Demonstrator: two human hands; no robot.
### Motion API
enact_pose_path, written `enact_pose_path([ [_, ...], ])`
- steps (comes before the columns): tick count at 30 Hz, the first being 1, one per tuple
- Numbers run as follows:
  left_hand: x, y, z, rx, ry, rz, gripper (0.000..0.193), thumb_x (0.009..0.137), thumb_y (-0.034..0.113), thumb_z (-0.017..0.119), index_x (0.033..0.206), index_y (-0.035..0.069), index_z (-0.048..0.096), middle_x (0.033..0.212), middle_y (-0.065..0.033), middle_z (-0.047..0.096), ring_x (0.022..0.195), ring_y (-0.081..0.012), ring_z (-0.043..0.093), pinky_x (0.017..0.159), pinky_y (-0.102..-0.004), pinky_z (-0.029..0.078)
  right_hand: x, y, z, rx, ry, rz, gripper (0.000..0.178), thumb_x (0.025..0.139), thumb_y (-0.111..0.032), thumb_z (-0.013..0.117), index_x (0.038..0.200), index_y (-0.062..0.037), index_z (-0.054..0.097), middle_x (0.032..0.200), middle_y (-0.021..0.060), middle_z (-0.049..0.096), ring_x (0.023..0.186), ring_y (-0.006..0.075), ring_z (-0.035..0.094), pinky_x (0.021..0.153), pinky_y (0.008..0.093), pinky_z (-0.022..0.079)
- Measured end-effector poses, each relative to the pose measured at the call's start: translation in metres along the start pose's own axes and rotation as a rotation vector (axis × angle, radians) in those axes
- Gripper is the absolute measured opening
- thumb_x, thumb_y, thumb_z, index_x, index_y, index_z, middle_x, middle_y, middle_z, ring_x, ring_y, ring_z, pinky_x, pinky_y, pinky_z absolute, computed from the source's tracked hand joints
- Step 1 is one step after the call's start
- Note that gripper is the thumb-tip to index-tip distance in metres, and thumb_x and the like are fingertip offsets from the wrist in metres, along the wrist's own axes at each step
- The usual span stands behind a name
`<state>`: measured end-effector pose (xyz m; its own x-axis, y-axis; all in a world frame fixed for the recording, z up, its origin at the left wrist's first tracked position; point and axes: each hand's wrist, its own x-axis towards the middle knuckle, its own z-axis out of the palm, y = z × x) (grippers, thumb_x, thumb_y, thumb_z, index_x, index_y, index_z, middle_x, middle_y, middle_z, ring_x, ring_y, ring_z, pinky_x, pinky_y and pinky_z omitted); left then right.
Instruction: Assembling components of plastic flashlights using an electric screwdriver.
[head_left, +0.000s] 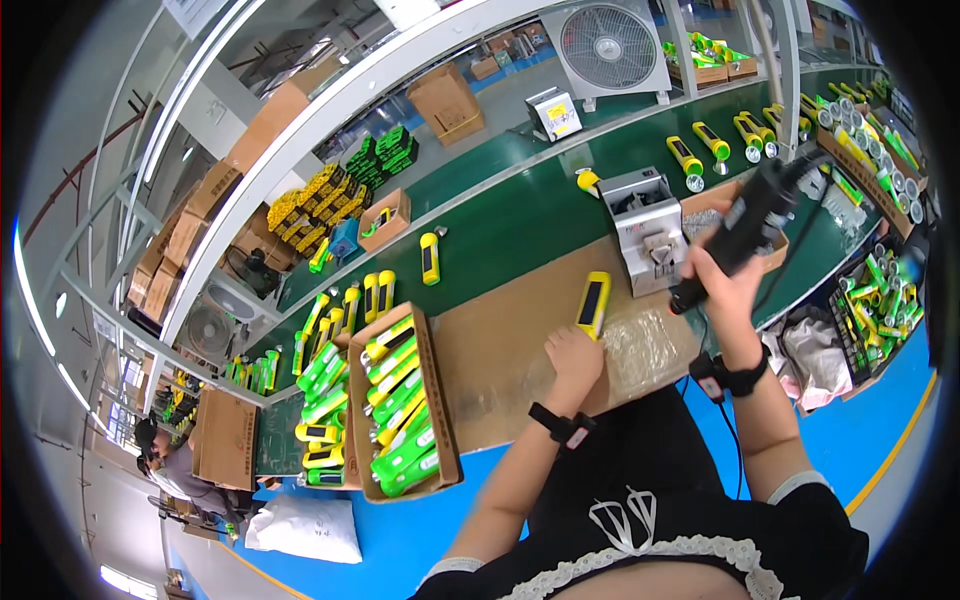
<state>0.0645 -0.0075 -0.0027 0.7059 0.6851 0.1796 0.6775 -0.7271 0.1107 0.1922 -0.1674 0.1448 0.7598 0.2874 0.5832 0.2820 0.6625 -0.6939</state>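
My left hand (575, 362) is closed around the lower end of a yellow flashlight (594, 300) with a dark panel on its side, over the brown cardboard sheet (490, 375) on the bench. My right hand (727, 290) grips a black electric screwdriver (745, 225), raised and tilted, its tip pointing down and to the left. The tip is apart from the flashlight. Beyond the two hands, a grey metal machine (645, 225) stands at the edge of the cardboard. Clear plastic film (645, 350) lies beside my left hand.
A carton (450, 465) of green and yellow flashlights stands left of the cardboard, more flashlights beside it. Several yellow flashlights (712, 140) rest on the green belt (490, 240). Behind the screwdriver is a small parts box (700, 215); a black crate (850, 340) of flashlights sits at right.
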Motion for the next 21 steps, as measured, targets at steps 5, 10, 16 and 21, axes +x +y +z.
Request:
enact_pose_path([
  [5, 0.159, -0.017, 0.037, 0.008, 0.139, -0.193, 0.065, 0.075, 0.053, 0.065, 0.105, -0.003, 0.055, 0.093, -0.0143, 0.061, 0.091, -0.0316, 0.057, 0.079, -0.0412, 0.044, 0.001, 0.021, -0.020, -0.085, 0.036, -0.079, 0.055, 0.076, 0.003, 0.061, 0.124, 0.0038, 0.034, 0.071, 0.0058, 0.055, 0.060, 0.0132, 0.055, 0.060, 0.0258, 0.047],
  [10, 0.255, -0.015, 0.041, -0.236, 0.131, -0.113, 0.075, 0.080, 0.053, 0.061, 0.125, -0.004, 0.042, 0.101, -0.0191, 0.061, 0.097, -0.0331, 0.058, 0.083, -0.0432, 0.045, 0.014, 0.081, -0.029, -0.260, 0.047, -0.054, 0.060, 0.078, -0.001, 0.064, 0.127, 0.0001, 0.030, 0.076, 0.0069, 0.049, 0.064, 0.0154, 0.053, 0.062, 0.0281, 0.045],
  [16, 0.314, -0.151, 0.026, 0.099, 0.188, -0.496, 0.061, 0.083, 0.028, 0.056, 0.132, -0.002, 0.036, 0.112, -0.0215, 0.054, 0.103, -0.0354, 0.054, 0.090, -0.0491, 0.038, 0.029, 0.095, -0.045, -0.178, 0.039, -0.070, 0.062, 0.077, 0.002, 0.062, 0.128, 0.0019, 0.026, 0.073, 0.0091, 0.051, 0.063, 0.0184, 0.053, 0.063, 0.0301, 0.046],
  [21, 0.282, -0.336, 0.038, 0.198, 0.147, -0.782, 0.061, 0.084, 0.018, 0.054, 0.139, 0.007, 0.030, 0.111, -0.0181, 0.051, 0.100, -0.0307, 0.055, 0.085, -0.0441, 0.045, 0.029, 0.104, -0.045, -0.124, -0.084, -0.163, 0.066, 0.078, -0.002, 0.064, 0.129, 0.0036, 0.023, 0.074, 0.0080, 0.047, 0.061, 0.0166, 0.049, 0.061, 0.0288, 0.044],
])
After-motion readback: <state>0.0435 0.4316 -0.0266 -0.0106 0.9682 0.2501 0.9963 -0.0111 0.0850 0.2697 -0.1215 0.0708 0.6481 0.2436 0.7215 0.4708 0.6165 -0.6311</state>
